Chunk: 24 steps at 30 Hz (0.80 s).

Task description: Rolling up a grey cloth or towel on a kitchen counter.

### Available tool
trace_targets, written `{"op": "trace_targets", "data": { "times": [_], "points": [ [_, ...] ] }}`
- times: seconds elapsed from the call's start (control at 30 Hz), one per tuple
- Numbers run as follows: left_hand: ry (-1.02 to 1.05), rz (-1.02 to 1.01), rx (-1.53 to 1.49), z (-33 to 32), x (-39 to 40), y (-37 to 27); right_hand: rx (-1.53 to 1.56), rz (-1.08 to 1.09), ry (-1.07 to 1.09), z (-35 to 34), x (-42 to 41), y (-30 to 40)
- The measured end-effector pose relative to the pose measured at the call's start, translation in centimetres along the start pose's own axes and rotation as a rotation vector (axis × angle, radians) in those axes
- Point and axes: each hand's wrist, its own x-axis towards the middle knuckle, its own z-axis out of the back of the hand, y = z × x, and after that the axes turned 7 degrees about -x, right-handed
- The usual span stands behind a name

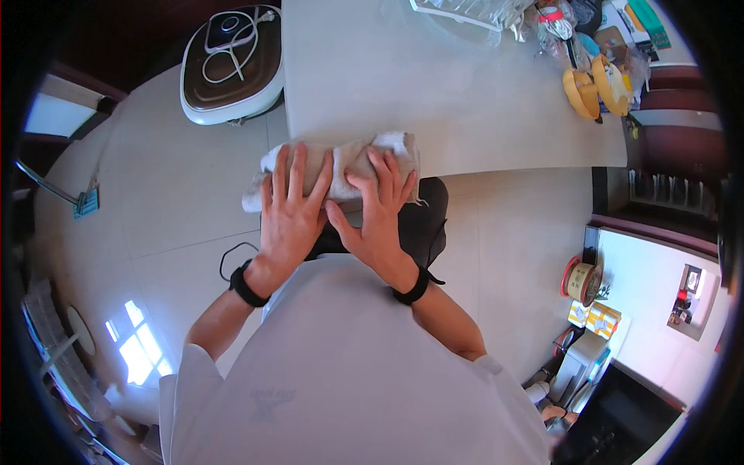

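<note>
A bunched, pale cloth [343,163], probably a towel, lies along the near left edge of the light tabletop [465,116], its left end reaching past the table's corner. Both of my hands rest on it, palms down. My left hand [290,209] lies over the cloth's left half with the fingers spread. On the right half, my right hand [378,215] has its fingers bent onto the folds and its thumb held out towards my left hand. Neither hand is closed around the cloth. Its underside is hidden. Each wrist wears a black band.
A white and brown appliance [232,75] with a coiled cable stands left of the table. At the back right are yellow containers [581,93], plastic bags [558,35] and a clear rack [459,11]. My dark-clothed legs are below the table edge. Another person's arm [558,412] shows at lower right.
</note>
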Motion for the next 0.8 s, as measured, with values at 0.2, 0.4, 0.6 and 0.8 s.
{"op": "trace_targets", "data": {
  "times": [0.2,0.4,0.6,0.8],
  "points": [
    [0.071,0.061,0.089,0.0,0.1,-4.1,0.063,-0.012,-0.01,1.9,0.8,-3.5],
    [0.007,-0.18,0.358,-3.5,4.2,-8.0,0.017,-0.099,-0.126,4.3,2.2,-9.3],
    [-0.061,-0.278,0.406,-7.1,10.0,-14.2,-0.187,-0.192,-0.237,6.8,2.9,-16.8],
    [-0.008,-0.242,0.461,-10.3,14.5,-20.9,-0.256,-0.17,-0.185,10.4,4.3,-25.5]
  ]
}}
